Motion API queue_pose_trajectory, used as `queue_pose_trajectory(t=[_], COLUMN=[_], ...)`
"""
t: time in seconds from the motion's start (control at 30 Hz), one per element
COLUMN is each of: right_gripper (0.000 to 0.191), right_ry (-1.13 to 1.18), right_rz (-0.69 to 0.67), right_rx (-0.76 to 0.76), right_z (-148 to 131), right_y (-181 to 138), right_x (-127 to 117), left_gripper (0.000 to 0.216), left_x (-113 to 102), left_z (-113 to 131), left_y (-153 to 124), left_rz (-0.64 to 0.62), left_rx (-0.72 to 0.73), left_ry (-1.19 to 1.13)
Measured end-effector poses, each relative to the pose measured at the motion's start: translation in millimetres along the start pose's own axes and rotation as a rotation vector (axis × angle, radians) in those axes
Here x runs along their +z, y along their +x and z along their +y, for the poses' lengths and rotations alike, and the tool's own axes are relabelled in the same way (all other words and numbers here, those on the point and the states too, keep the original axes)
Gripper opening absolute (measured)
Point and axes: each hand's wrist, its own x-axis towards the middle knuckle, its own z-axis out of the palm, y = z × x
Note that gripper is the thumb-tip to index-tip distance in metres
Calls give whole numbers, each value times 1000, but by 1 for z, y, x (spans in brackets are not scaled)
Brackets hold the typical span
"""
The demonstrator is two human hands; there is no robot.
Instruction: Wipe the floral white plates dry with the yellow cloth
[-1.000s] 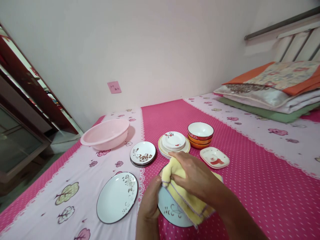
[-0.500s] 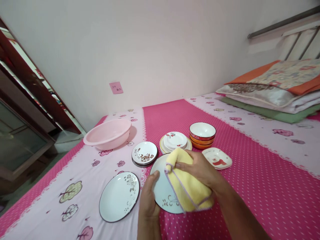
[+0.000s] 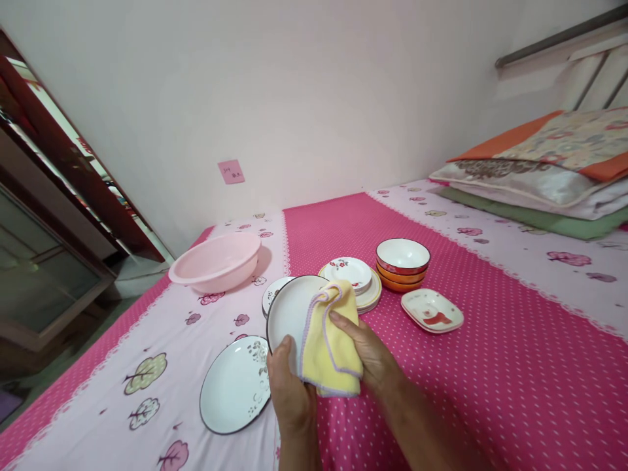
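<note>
My left hand (image 3: 293, 383) grips a dark-rimmed white plate (image 3: 289, 313) by its lower left edge, thumb on the face. With my right hand (image 3: 366, 353) I hold a yellow cloth (image 3: 332, 350) with purple edging against the plate's right side, covering much of it. Flat on the bed to the left lies another white plate (image 3: 230, 389) with a floral pattern. Behind the held plate, a stack of small flowered plates (image 3: 275, 288) is partly hidden. Right of that, white plates with red flowers (image 3: 349, 271) are stacked on yellow-rimmed ones.
A pink basin (image 3: 216, 261) stands at the back left. Stacked orange bowls (image 3: 402, 265) and square dishes (image 3: 432, 310) with a red design sit to the right. Folded bedding (image 3: 534, 176) lies at the far right, and a white wall (image 3: 318, 98) rises behind the bed.
The held plate has moved left and up and is tilted more upright. My right hand and the cloth have shifted left across it. The view has turned slightly.
</note>
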Motion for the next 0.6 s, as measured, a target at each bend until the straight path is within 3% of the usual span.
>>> queue_pose_trajectory(t=[0.13, 0.27, 0.43, 0.6], right_gripper=[56, 52, 46, 49], right_ry=[-89, -379, -581, -547], right_rz=[27, -6, -144, -200], right_rx=[-73, -130, -127, -163], right_z=[-13, -40, -52, -44], right_y=[-2, -9, -18, -17], right_x=[-6, -16, -18, -9], left_gripper=[34, 62, 55, 52], left_x=[-3, -1, -1, -4], left_z=[14, 34, 47, 49], left_y=[1, 0, 0, 2], left_rz=[-173, -327, -416, -350], left_rx=[-11, -29, 52, 107], left_ry=[118, 263, 528, 467])
